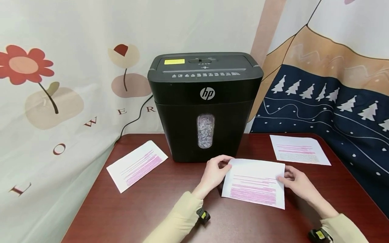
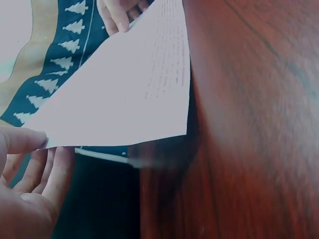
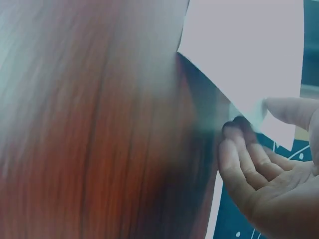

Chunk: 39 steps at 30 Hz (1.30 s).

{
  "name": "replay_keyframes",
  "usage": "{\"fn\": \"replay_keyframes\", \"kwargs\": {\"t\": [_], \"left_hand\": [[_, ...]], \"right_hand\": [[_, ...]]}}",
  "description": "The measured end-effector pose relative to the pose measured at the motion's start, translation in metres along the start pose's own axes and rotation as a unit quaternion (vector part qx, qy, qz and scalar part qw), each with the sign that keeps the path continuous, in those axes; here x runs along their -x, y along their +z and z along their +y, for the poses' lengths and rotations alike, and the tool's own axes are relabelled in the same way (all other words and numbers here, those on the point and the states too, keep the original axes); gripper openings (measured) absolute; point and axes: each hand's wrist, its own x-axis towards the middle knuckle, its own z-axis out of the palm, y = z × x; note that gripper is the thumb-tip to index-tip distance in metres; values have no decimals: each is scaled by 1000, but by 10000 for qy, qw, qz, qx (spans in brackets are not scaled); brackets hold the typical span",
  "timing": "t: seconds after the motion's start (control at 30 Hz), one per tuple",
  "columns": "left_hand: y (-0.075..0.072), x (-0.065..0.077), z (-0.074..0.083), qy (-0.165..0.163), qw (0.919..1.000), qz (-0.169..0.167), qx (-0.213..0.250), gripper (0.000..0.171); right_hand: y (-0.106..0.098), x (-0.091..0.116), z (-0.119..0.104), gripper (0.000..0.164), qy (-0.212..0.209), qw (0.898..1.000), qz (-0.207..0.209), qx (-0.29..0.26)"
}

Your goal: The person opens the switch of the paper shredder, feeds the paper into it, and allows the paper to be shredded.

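A printed sheet of paper (image 1: 253, 182) with pink lines of text is held up between both hands, above the table. My left hand (image 1: 215, 171) pinches its upper left corner between thumb and fingers, as the left wrist view also shows at the paper's (image 2: 124, 94) near corner. On the other side, my right hand (image 1: 296, 182) pinches the right edge, thumb in front and fingers behind; in the right wrist view the right hand (image 3: 274, 174) has its thumb on the sheet. Just behind the paper stands a black HP paper shredder (image 1: 185, 125), its window (image 1: 205, 131) showing shredded bits.
A second printed sheet (image 1: 136, 166) lies at the left on the dark red table (image 1: 146, 216), and a third sheet (image 1: 299, 149) at the back right. A black cord (image 1: 133, 122) runs from behind the shredder to the left. A patterned curtain (image 1: 91, 40) hangs behind the table.
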Motion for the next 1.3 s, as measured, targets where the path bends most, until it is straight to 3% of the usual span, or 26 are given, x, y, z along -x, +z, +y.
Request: {"fn": "replay_keyframes", "kwargs": {"t": [0.17, 0.5, 0.63, 0.83, 1.0, 1.17, 1.3], "left_hand": [[-10, 4, -1, -129, 9998, 97, 127, 26], [-34, 16, -9, -180, 9996, 55, 229, 40], [-47, 23, -9, -105, 9999, -10, -82, 34], [-66, 36, -3, 16, 9989, -13, -459, 13], [-80, 44, 6, 284, 9961, 320, -765, 2], [-92, 50, 13, 614, 9907, 804, -908, 11], [-99, 54, 13, 1066, 9846, 1082, -860, 16]], "right_hand": [[7, 2, -9, 44, -31, 9975, -88, -706], [10, 6, -34, 24, -569, 9951, 406, -707], [10, 8, -47, 14, -739, 9940, 550, -595], [13, 15, -70, 19, -999, 9910, 675, -577], [17, 20, -86, 9, -1467, 9837, 994, -314], [24, 23, -102, 11, -1813, 9737, 1346, -311], [30, 25, -114, 14, -2030, 9647, 1611, -477]]}}
